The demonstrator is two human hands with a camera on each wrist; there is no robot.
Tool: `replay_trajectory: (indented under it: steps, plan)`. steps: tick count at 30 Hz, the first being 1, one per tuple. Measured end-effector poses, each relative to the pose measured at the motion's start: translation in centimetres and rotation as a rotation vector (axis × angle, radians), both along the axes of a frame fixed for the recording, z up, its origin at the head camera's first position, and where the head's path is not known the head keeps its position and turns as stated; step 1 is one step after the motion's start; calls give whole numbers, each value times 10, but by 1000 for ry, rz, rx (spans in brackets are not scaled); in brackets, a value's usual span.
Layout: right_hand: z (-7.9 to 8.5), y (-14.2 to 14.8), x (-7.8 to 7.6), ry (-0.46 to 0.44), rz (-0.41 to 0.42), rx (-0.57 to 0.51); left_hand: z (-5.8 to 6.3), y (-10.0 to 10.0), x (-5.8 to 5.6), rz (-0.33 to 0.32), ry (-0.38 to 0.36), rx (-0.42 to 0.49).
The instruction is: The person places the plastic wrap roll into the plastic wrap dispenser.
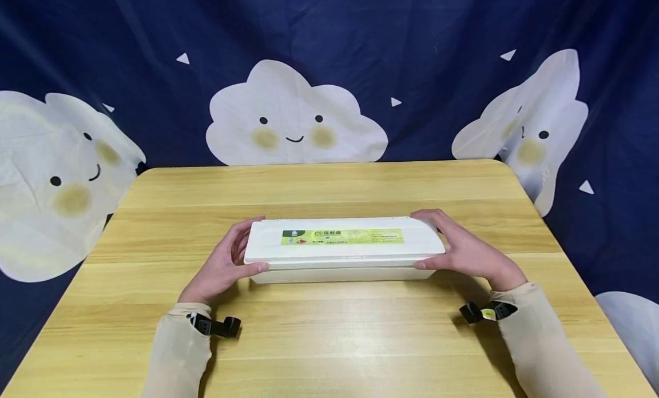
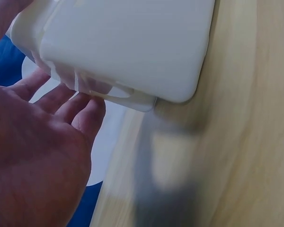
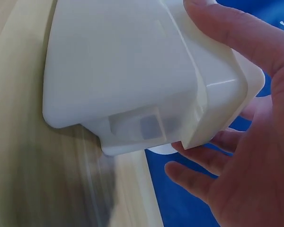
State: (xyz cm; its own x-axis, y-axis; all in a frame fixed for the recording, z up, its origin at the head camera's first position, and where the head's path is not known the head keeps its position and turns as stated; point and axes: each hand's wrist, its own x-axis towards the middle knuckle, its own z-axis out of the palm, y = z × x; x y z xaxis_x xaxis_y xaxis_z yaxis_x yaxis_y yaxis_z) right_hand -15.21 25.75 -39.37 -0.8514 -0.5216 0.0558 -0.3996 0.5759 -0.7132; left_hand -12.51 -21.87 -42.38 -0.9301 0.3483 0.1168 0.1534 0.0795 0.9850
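Observation:
A long white cling film box (image 1: 350,256) with a hinged lid and a green-yellow label (image 1: 360,235) lies crosswise on the wooden table, its lid down. My left hand (image 1: 218,269) grips its left end, thumb along the front edge and fingers round the side and back. At the opposite end my right hand (image 1: 468,254) holds it the same way, thumb on the front rim of the lid. In the left wrist view, fingertips meet the box's end wall (image 2: 118,90). The right wrist view shows a recess in the other end wall (image 3: 137,125).
The light wood table (image 1: 329,341) extends around the box on all sides. Behind it hangs a dark blue curtain (image 1: 427,38) with smiling white clouds. Each wrist wears a black camera strap (image 1: 213,326) over a beige sleeve (image 1: 177,352).

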Motion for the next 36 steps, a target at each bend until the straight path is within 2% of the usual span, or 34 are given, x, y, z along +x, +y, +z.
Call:
replay_trajectory:
  steps: [17, 25, 29, 36]
  plan:
    - [-2, -5, -1, 52, 26, -4, 2, -5, 1, 21, -12, 3]
    - [0, -5, -3, 76, 17, -12, 3, -5, 2, 23, -33, 59]
    - [0, -7, -3, 60, 26, 4, 0, -6, 2, 10, -35, 92]
    - [0, -6, -1, 49, 26, 25, -5, -6, 2, -23, -24, 77]
